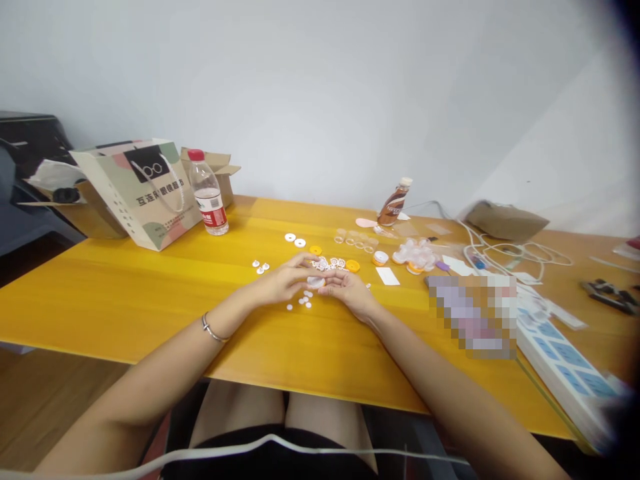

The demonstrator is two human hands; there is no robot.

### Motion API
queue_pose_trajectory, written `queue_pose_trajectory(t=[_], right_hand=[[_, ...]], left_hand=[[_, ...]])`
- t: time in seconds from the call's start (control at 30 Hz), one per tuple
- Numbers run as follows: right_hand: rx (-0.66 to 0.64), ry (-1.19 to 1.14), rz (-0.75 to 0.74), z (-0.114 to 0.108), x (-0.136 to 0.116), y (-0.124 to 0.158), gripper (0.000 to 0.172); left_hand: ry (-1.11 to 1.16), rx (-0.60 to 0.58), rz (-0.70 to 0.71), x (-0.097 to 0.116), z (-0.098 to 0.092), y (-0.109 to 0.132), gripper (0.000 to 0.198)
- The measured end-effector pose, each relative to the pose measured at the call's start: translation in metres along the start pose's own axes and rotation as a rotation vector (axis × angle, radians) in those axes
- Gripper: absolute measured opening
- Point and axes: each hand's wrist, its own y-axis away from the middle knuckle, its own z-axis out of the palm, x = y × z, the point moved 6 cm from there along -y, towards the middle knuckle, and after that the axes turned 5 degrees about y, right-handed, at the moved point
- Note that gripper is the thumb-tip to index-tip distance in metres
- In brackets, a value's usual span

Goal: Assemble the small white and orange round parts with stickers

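Note:
My left hand (pixel 287 280) and my right hand (pixel 345 290) meet over the middle of the yellow table (pixel 165 293). Between their fingertips they hold a small round piece (pixel 315 283), whitish on top with some orange at its rim. Just behind the fingers lies a pile of white patterned pieces (pixel 330 264). Small white discs (pixel 305 300) are scattered in front of my left hand. Several small white parts (pixel 261 267) sit to its left. Yellow rings (pixel 353 266) and white rings (pixel 300 243) lie behind the hands.
A red-capped water bottle (pixel 213 207) and a paper bag (pixel 145 193) stand at the left. A brown drink bottle (pixel 395 202), a cluster of clear round pieces (pixel 415 253), white cables (pixel 500 250) and a power strip (pixel 565 367) are at the right. A white cable crosses my lap.

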Motion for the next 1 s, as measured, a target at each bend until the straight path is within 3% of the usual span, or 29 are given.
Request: queue_pose_trajectory(t=[0.27, 0.43, 0.67, 0.8, 0.9, 1.0], right_hand=[[-0.004, 0.038, -0.011, 0.004, -0.004, 0.002, 0.028], [-0.01, 0.077, -0.028, 0.002, -0.004, 0.002, 0.031], [-0.166, 0.082, -0.002, 0.003, -0.002, 0.003, 0.031], [-0.194, 0.047, 0.057, 0.002, -0.002, 0.004, 0.03], [-0.176, 0.073, 0.097, -0.005, -0.004, 0.005, 0.033], [-0.156, 0.114, 0.118, -0.014, -0.007, 0.008, 0.039]], left_hand=[[-0.12, -0.035, 0.0, 0.001, -0.002, -0.001, 0.037], [-0.204, -0.041, -0.027, -0.005, 0.002, 0.0, 0.042], [-0.241, -0.041, -0.032, -0.002, 0.012, -0.002, 0.042], [-0.171, -0.045, -0.038, 0.002, 0.016, -0.004, 0.042], [-0.091, -0.035, -0.053, 0.002, 0.011, -0.003, 0.043], [-0.1, 0.046, -0.098, -0.007, -0.002, 0.0, 0.035]])
